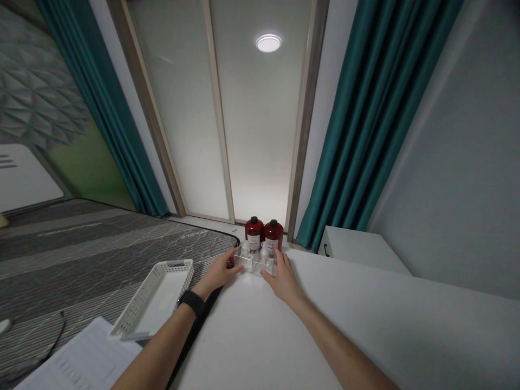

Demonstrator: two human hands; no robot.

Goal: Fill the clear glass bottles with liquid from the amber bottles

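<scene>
At the far end of the white table (260, 336), both my hands are on a clear plastic tray (255, 267). My left hand (220, 272) grips its left end, thumb along the near side. On the right end is my right hand (285, 277), with the thumb in front and the fingers behind. White, pump-like pieces (265, 253) stand in the tray, too small to make out well. Just behind it are two dark red bottles (254, 234) with black caps and white labels. A small dark red piece (231, 262) shows beside my left fingers, partly hidden.
Left of the table lies a bed with a striped grey cover (101, 244). On it are a white perforated basket (152, 298) and printed sheets (81, 360). A white cabinet (361, 249) stands beyond the table, near teal curtains (365, 119) and frosted sliding doors (260, 124).
</scene>
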